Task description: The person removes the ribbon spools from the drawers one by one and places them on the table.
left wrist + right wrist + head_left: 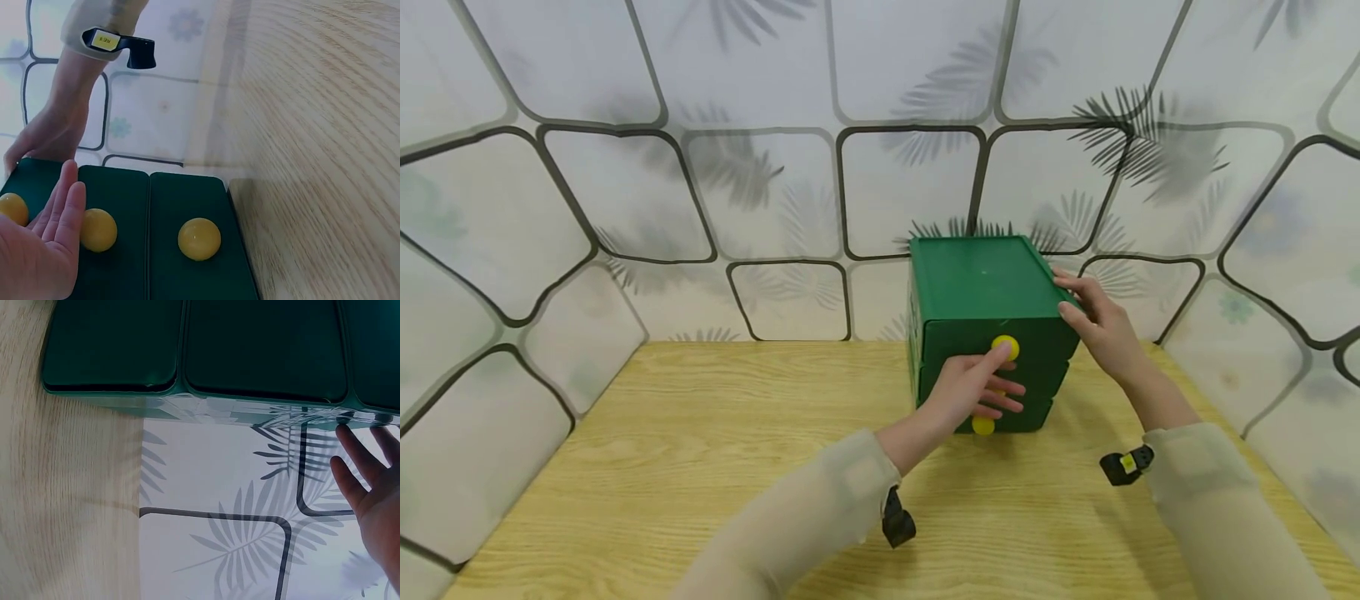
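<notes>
A green cabinet point(985, 279) with three stacked drawers and round yellow knobs stands on the wooden table. My left hand point(962, 387) is at its front, thumb and index finger pinching the top drawer knob point(1006, 347). The other fingers extend in front of the middle knob point(99, 230), and the bottom knob point(199, 239) shows below the hand. At the cabinet's upper right edge, my right hand point(1101, 327) rests with fingers extended and thumb near the front corner. In the right wrist view, its fingertips point(342, 430) meet the cabinet's side.
The wooden table point(700, 467) stretches left and forward of the cabinet. Behind it and on both sides rise pale curtain walls point(760, 192) with dark outlines and leaf prints. A black wrist mount point(1126, 465) sits at each sleeve cuff.
</notes>
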Demonstrator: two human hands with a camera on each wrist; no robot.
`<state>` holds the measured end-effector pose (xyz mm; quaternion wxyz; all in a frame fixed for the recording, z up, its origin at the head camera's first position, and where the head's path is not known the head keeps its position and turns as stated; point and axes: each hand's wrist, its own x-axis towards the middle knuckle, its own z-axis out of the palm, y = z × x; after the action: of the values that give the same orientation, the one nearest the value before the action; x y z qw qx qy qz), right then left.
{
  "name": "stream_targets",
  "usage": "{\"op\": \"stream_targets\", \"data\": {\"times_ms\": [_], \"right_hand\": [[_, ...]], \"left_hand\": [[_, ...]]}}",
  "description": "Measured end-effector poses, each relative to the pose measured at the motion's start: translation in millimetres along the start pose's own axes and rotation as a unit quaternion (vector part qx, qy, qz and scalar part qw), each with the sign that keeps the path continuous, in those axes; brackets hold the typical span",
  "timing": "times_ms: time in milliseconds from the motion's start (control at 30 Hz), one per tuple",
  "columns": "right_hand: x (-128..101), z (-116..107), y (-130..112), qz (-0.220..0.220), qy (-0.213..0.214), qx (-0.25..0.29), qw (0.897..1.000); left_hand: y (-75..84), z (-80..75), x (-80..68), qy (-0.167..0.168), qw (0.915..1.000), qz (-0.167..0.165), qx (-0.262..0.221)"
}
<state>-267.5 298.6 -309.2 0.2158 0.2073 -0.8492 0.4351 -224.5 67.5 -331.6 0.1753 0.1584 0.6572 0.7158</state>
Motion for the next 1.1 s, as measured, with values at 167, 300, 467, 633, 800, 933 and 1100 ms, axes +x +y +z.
{"op": "stream_targets", "data": {"times_ms": [167, 300, 467, 633, 800, 933, 1100], "right_hand": [[1, -1, 1, -0.001, 0.001, -0.008, 1.000], [1, -1, 1, -0.003, -0.001, -0.007, 1.000], [1, 0, 0, -0.003, -0.007, 0.001, 1.000], [1, 0, -2, 0.003, -0.008, 0.000, 1.000], [1, -1, -2, 0.004, -0.012, 0.006, 1.000], [1, -4, -2, 0.003, -0.023, 0.005, 1.000], [4, -12, -5, 0.017, -0.069, 0.012, 0.997]], "left_hand": [[-0.4, 4.1, 2.4, 0.014, 0.9997, 0.001, -0.020], [-2.0, 7.3, 4.7, 0.024, 0.9993, 0.006, -0.028], [-2.3, 9.9, 6.6, 0.033, 0.9988, 0.007, -0.035], [-2.1, 10.8, 6.9, 0.038, 0.9986, 0.010, -0.036], [-2.0, 12.2, 7.3, 0.043, 0.9982, 0.011, -0.040], [-2.8, 13.6, 7.3, 0.049, 0.9976, 0.004, -0.048], [-4.1, 15.1, 5.1, 0.053, 0.9973, 0.001, -0.050]]}}
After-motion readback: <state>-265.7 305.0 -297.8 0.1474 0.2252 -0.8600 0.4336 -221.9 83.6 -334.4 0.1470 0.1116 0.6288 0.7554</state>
